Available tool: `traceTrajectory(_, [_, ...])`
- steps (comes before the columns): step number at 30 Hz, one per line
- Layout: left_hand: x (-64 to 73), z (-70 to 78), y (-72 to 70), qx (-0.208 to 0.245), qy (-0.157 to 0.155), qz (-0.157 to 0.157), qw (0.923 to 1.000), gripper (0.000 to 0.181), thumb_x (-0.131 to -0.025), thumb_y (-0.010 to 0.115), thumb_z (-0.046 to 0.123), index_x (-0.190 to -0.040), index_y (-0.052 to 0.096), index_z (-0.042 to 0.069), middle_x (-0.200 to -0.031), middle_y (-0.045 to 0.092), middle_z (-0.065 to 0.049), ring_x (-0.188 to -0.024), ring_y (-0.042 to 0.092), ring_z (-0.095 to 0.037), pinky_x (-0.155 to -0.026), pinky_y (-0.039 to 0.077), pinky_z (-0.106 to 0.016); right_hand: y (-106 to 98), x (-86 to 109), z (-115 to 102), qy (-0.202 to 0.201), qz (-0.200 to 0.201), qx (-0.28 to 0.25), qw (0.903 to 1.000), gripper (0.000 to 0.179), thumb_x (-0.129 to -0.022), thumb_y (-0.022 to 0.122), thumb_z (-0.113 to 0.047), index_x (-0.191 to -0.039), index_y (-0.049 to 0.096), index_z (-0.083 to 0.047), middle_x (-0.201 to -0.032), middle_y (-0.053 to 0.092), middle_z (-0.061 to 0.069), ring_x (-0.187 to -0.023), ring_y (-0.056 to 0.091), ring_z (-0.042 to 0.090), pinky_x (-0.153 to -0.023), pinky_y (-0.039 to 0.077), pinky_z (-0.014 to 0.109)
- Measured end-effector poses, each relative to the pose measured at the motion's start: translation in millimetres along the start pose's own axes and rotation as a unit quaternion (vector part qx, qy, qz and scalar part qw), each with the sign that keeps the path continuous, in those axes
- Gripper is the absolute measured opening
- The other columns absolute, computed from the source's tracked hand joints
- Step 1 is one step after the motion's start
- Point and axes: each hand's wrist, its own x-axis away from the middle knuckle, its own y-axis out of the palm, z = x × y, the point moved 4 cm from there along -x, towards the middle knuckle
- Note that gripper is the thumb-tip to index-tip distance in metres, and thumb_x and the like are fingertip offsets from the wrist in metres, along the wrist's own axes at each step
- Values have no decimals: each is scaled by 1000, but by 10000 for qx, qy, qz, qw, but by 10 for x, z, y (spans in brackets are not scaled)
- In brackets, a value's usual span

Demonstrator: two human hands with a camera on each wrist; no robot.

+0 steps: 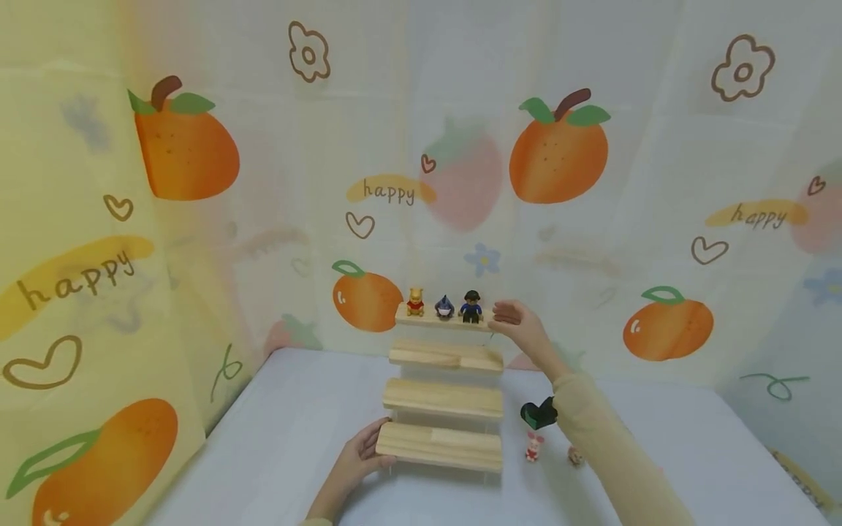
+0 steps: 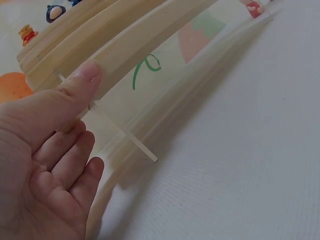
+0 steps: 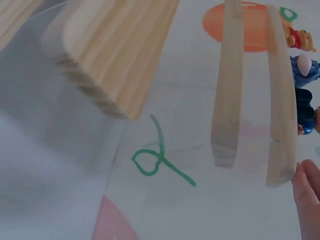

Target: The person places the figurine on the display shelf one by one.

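Note:
A stepped display rack [image 1: 442, 400] of several pale wooden boards on clear supports stands on the white surface. My left hand [image 1: 358, 456] grips the left end of its lowest board, thumb [image 2: 82, 82] on the upper side and fingers curled below. At the right end of the top board [image 1: 437, 318], my right hand [image 1: 522, 326] has its fingers extended, fingertips right at the board's end. Along that board stand a yellow bear figurine [image 1: 415, 302] in a red shirt, a blue donkey figurine [image 1: 444, 307] and a dark-capped figurine [image 1: 471, 307] in blue, nearest my right hand.
Right of the rack are a pink piglet figurine [image 1: 533, 446], a small brownish figurine [image 1: 575, 456] and a black and green object [image 1: 538, 413] partly behind my right sleeve. A fruit-printed cloth [image 1: 460, 95] hangs close behind the rack and along the left side.

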Motion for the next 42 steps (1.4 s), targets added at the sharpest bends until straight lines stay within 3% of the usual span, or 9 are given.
traceTrajectory(6, [-51, 0, 19, 25, -21, 80, 10000, 77, -72, 75, 16, -133, 34, -6, -134, 36, -23, -119, 40, -32, -94, 38, -25, -99, 94, -17, -101, -44, 374, 9992, 45, -87, 60, -14, -120, 45, 10, -121, 47, 28, -113, 45, 35, -94, 38, 44])
traceTrajectory(13, [10, -7, 0, -30, 82, 60, 9999, 76, -72, 75, 14, -131, 34, -9, -133, 36, -26, -117, 42, -33, -93, 39, -26, -168, 270, 7, -228, 32, 393, 9990, 39, -87, 60, -15, -118, 50, 8, -116, 53, 24, -108, 50, 33, -93, 40, 42])
traceTrajectory(22, [45, -13, 3, 82, 51, -38, 9999, 75, -74, 73, 12, -132, 31, -10, -133, 35, -28, -116, 43, -34, -91, 41, -26, -526, 624, 71, -360, -6, 416, 9985, 39, -89, 58, -20, -117, 51, 6, -113, 56, 23, -97, 55, 8, -85, 43, 17])
traceTrajectory(30, [22, -60, 53, 210, -169, 11, 9996, 77, -72, 74, 13, -133, 31, -8, -135, 32, -25, -118, 40, -33, -92, 40, -26, -969, 1145, 194, -93, 210, 1073, 9940, 40, -91, 53, -24, -120, 51, 3, -114, 57, 13, -96, 50, -4, -80, 41, 12])
traceTrajectory(36, [25, -62, 94, 197, -194, -15, 9996, 79, -73, 74, 18, -135, 30, -5, -136, 32, -24, -119, 40, -32, -92, 40, -27, -1208, 1528, 319, -34, 482, 1091, 9929, 37, -93, 50, -21, -120, 49, 5, -106, 59, -13, -94, 50, -6, -77, 40, 7])
traceTrajectory(42, [35, -26, 45, 127, -85, -20, 9999, 76, -75, 73, 16, -134, 30, -6, -135, 33, -25, -118, 40, -34, -92, 41, -28, -1283, 1828, 477, 273, 773, 984, 9918, 38, -94, 49, -22, -120, 47, 6, -108, 60, -12, -95, 50, -8, -76, 41, 7])
